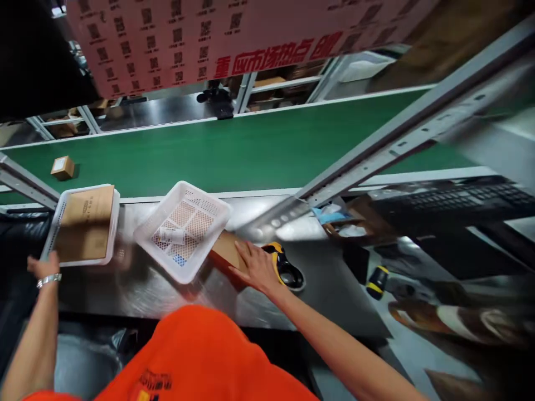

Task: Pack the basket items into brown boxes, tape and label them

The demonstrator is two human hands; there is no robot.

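Observation:
My left hand [43, 268] is at the near left corner of a white plastic basket [113, 228], its fingers apart. A flat brown cardboard mailer [86, 223] lies in that basket. My right hand [258, 266] rests with outstretched fingers on the right part of a brown cardboard box [225, 249]. The box's left end is partly hidden by a second white basket [184, 273], which sits askew and has a white label [171, 235] at its bottom. Just right of my right hand is a yellow and black tool [288, 271] with a round black end, partly covered by my wrist.
A green conveyor belt [200, 153] runs behind the metal bench [146, 295], carrying a small carton [62, 167]. A slanted metal post [376, 142] rises at right. Beyond it are a blurred keyboard [472, 197] and another yellow-black device [377, 282]. A pink sign [267, 33] hangs overhead.

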